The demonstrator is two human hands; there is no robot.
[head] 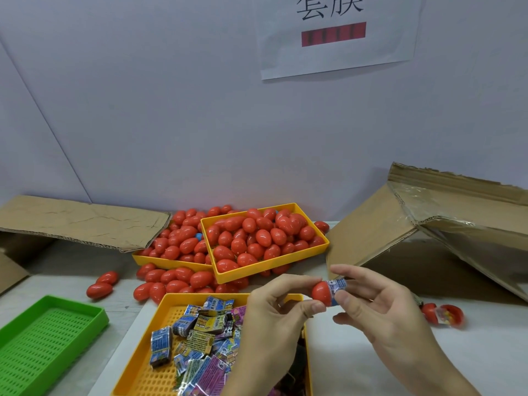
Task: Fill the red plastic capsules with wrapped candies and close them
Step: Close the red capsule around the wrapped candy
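Looks like a small packing workshop tbh: bulk red capsules point(258, 238) heaped in yellow trays point(320, 221), torn cardboard boxes point(400, 224), and a printed station sign point(334, 35) on the wall.

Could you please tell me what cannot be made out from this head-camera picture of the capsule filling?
- Candy: mostly hidden inside the capsule half and behind the right hand fingers.
- Print on the wrapped candies: too small to read.
- Candy tray: near part cut off by the bottom edge; right side covered by the left hand.
- Wall sign: top cut off; red strip blurred.
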